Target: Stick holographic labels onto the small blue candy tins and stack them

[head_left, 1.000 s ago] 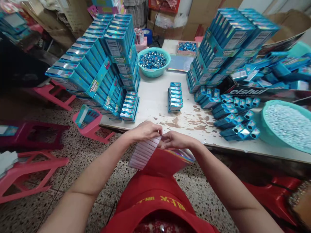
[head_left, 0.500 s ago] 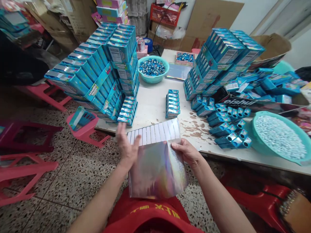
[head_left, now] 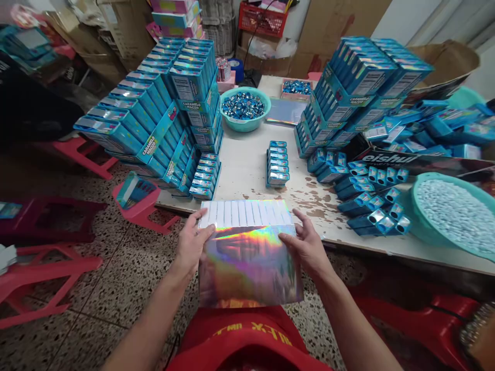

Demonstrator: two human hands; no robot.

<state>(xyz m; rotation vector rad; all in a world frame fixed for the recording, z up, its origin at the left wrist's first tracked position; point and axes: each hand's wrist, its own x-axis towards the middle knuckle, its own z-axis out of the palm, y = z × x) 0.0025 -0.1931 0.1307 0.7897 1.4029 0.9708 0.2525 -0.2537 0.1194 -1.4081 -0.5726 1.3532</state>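
Note:
A shiny holographic sheet [head_left: 247,273] hangs over my lap, and a strip of white labels [head_left: 247,213] shows along its top edge. My left hand [head_left: 193,237] pinches the upper left corner, thumb on the front. At the upper right, my right hand [head_left: 307,239] grips the edge with its thumb on the sheet. Beyond the sheet, a short row of blue boxes [head_left: 277,164] stands on the white table [head_left: 240,178]. A tray of small blue boxes [head_left: 204,176] sits beyond my left hand.
Tall stacks of blue boxes stand left [head_left: 154,113] and right [head_left: 348,98]. A teal bowl [head_left: 245,124] holds wrapped pieces. Loose blue boxes [head_left: 371,206] lie near a basin of white pieces [head_left: 452,211]. A pink stool [head_left: 149,208] is at left.
My left hand has closed on the sheet's left corner, where it was open and blurred before. The sheet and label strip are now straighter and level. My right hand has shifted slightly right.

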